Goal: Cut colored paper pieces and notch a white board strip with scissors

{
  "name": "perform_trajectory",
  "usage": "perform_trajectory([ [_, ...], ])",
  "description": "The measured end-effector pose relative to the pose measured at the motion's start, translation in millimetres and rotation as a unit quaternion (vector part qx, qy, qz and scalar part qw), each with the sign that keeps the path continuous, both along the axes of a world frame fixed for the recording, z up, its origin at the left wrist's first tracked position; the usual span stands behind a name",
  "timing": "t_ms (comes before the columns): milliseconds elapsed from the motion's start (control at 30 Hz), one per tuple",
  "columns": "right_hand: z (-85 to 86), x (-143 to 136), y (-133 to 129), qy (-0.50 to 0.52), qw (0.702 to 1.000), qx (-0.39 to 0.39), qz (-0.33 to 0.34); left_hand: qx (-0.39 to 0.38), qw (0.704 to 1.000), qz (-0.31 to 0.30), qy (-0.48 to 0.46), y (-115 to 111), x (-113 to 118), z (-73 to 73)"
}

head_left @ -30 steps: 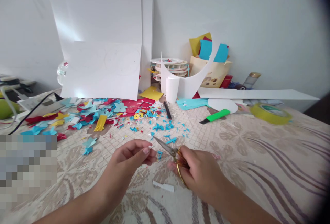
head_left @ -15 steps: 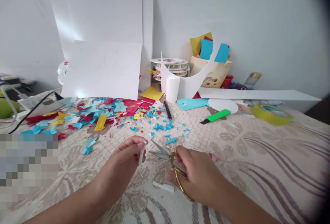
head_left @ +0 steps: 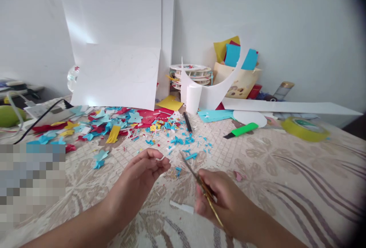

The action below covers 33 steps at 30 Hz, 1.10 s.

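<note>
My left hand (head_left: 147, 170) pinches a small white piece of paper (head_left: 161, 158) between thumb and fingers, above the patterned tablecloth (head_left: 257, 172). To its right, my right hand (head_left: 220, 194) grips a pair of scissors (head_left: 197, 177) with gold-coloured handles. The blades point up and left and appear edge-on, apart from the paper. Below and between the hands, a white paper strip (head_left: 182, 206) lies on the cloth. Blue paper scraps (head_left: 191, 156) are scattered just beyond the blade tips.
Behind lie cut paper flowers (head_left: 100, 118), a black pen (head_left: 187, 122), a green cutter knife (head_left: 241, 130) and a yellow tape roll (head_left: 304, 129). White boards (head_left: 117, 76) lean on the wall near a tiered round paper model (head_left: 191, 74). A power strip (head_left: 47, 116) stands at left.
My right hand has turned the scissors edge-on and drawn them away to the right from the paper. The left hand has tilted the white piece and shifted slightly right.
</note>
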State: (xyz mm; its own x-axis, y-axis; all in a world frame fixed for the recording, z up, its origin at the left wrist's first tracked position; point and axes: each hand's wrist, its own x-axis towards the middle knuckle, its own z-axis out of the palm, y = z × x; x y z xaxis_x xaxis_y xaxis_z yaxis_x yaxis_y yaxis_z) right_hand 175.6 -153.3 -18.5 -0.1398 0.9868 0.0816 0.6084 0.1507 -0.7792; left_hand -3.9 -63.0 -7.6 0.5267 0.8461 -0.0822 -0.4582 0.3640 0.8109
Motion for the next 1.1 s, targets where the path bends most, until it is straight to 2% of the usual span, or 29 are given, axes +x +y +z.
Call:
perform_trajectory([
  [67, 0.1, -0.1, 0.0, 0.026, 0.997, -0.062, 0.042, 0.003, 1.0, -0.005, 0.002, -0.6, 0.0, 1.9],
  [167, -1.1, 0.9, 1.5, 0.022, 0.992, -0.109, 0.054, 0.013, 1.0, -0.017, 0.012, -1.2, -0.2, 3.5],
  [400, -3.2, 2.6, 5.0, -0.011, 0.992, -0.114, 0.058, 0.024, 0.998, -0.012, 0.064, -1.3, 0.4, 2.6],
  [600, 1.9, 2.6, 5.0, -0.008, 0.989, -0.132, 0.065, 0.039, 0.995, -0.005, 0.096, -3.0, 1.8, 4.7],
  [800, 2.7, 3.2, 3.1, 0.019, 0.986, -0.154, 0.063, 0.046, 0.994, -0.005, 0.102, -3.4, 3.7, 5.6],
  [1100, 0.5, 4.5, 3.3, 0.034, 0.983, -0.167, 0.067, 0.055, 0.996, -0.013, 0.073, -1.8, 4.7, -0.3],
])
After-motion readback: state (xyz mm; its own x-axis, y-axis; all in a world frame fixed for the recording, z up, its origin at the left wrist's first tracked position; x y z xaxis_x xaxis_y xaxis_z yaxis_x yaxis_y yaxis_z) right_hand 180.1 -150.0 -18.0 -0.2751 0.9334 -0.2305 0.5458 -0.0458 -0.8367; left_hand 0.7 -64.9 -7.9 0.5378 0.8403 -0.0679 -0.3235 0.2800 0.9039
